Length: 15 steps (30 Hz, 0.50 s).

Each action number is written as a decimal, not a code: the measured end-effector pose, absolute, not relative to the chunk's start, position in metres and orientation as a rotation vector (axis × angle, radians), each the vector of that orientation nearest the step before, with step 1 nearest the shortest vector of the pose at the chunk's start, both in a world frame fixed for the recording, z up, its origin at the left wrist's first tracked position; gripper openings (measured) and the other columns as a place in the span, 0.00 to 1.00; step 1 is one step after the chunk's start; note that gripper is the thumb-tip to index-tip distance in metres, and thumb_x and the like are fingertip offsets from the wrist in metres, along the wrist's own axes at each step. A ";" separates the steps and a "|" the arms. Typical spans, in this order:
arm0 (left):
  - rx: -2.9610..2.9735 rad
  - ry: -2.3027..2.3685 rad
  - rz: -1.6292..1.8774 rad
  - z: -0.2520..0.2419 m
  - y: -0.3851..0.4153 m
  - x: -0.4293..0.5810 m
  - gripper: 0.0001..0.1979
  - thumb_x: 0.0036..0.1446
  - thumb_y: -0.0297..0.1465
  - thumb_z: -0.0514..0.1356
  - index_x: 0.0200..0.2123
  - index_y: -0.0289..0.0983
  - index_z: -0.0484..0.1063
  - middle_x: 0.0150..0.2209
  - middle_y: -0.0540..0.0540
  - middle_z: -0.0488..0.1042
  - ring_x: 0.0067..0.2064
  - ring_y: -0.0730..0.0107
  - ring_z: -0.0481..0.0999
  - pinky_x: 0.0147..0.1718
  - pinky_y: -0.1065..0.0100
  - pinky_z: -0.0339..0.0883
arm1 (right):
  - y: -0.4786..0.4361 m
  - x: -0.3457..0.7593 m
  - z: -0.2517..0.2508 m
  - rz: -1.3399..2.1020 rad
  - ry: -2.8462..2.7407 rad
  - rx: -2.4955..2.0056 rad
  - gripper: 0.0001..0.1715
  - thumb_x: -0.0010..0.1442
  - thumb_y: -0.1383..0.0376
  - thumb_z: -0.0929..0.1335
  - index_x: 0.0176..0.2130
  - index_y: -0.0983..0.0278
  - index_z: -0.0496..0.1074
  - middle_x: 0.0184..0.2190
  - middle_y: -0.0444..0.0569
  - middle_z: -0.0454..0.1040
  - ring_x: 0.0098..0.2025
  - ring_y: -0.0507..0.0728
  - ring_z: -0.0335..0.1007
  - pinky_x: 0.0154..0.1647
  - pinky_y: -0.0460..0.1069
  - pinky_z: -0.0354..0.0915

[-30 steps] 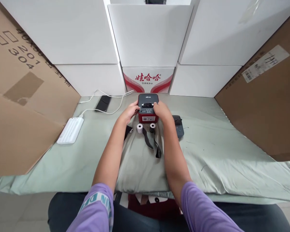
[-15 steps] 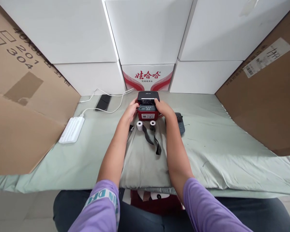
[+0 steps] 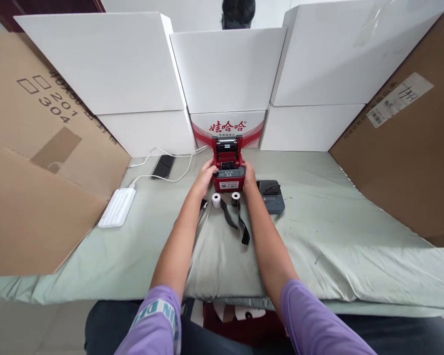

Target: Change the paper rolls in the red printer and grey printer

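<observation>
A small red and black label printer (image 3: 228, 170) stands on the green cloth, its lid tipped up at the back so the inside shows. My left hand (image 3: 204, 177) grips its left side and my right hand (image 3: 248, 176) grips its right side. Just in front of the printer lie a white paper roll (image 3: 216, 199) and a darker roll (image 3: 236, 198), with black ribbon strips (image 3: 237, 222) trailing toward me between my forearms.
A dark grey device (image 3: 271, 195) lies right of the printer. A black phone (image 3: 163, 166) and a white power bank (image 3: 117, 207) with a white cable (image 3: 159, 170) sit to the left. White boxes (image 3: 229, 69) wall the back; brown cardboard (image 3: 40, 162) flanks both sides.
The printer's lid, closed a second ago, now stands open at the back. Both hands have slid from its top down to its sides. The view has shifted a little.
</observation>
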State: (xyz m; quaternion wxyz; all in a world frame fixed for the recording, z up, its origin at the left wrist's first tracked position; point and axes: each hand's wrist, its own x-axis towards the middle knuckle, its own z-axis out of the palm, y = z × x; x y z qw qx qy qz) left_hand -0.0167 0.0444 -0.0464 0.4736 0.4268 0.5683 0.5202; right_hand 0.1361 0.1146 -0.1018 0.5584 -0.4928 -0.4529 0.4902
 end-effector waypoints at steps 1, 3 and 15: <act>1.123 1.413 1.289 -0.046 0.047 -0.018 0.29 0.52 0.29 0.58 0.60 0.39 0.73 0.64 0.46 0.72 0.63 0.61 0.72 0.59 0.64 0.67 | 0.115 0.134 -0.105 1.167 -0.978 -1.137 0.27 0.56 0.57 0.58 0.47 0.66 0.72 0.38 0.47 0.79 0.41 0.54 0.75 0.47 0.48 0.70; 1.348 1.461 1.326 -0.045 0.056 -0.023 0.24 0.53 0.29 0.58 0.54 0.38 0.78 0.66 0.43 0.70 0.67 0.60 0.68 0.65 0.63 0.61 | 0.113 0.131 -0.110 1.162 -0.858 -1.124 0.26 0.53 0.57 0.59 0.46 0.65 0.72 0.40 0.46 0.79 0.42 0.54 0.74 0.47 0.47 0.70; 2.122 1.716 0.235 -0.010 0.141 -0.022 0.23 0.35 0.18 0.62 0.34 0.44 0.85 0.34 0.45 0.83 0.47 0.53 0.79 0.55 0.61 0.67 | 0.112 0.127 -0.118 1.007 -0.865 -1.265 0.24 0.52 0.55 0.56 0.41 0.63 0.69 0.42 0.52 0.78 0.46 0.55 0.75 0.49 0.49 0.71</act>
